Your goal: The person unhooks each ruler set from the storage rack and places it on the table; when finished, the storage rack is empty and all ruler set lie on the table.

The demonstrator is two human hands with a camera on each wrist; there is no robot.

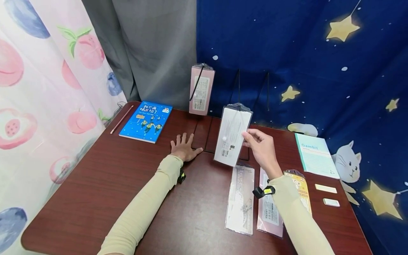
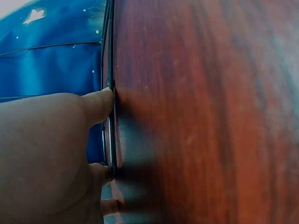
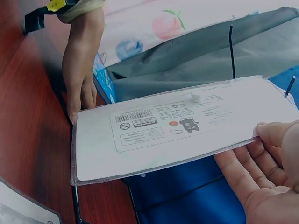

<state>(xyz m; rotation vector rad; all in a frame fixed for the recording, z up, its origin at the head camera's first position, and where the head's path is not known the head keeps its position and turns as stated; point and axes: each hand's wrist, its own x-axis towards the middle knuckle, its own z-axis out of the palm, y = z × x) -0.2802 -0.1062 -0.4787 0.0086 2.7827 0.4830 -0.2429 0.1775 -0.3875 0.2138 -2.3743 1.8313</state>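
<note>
Table [image 1: 178,219]; white packet [image 1: 234,132] in right hand [image 1: 264,150]

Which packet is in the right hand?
The white packet, pinched at its edge by the right hand; the pink hanging packet is untouched, and the other three lie on the table.
</note>
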